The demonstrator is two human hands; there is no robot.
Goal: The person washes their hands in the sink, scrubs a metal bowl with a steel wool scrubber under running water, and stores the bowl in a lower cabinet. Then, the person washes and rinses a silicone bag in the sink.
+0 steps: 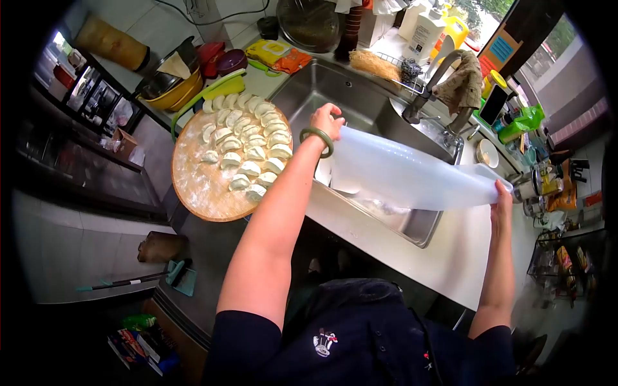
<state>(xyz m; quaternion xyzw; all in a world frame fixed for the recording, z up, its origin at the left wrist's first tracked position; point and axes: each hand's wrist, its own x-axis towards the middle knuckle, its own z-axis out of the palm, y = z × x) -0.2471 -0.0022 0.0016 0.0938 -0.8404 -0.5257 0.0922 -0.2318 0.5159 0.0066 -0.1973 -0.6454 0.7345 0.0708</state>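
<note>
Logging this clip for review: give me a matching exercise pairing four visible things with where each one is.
Things:
1. translucent mat
2. dumplings
3. brown cloth
4. green bangle

Places:
A. draped over the tap
B. on the left wrist
C. on the round wooden board
D. stretched between the left hand and right hand, over the sink

Pairs: 1-D, 2-C, 3-A, 4-B

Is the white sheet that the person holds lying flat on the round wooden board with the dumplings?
No, both hands, left hand and right hand, hold the white sheet over the sink, beside the wooden board.
</note>
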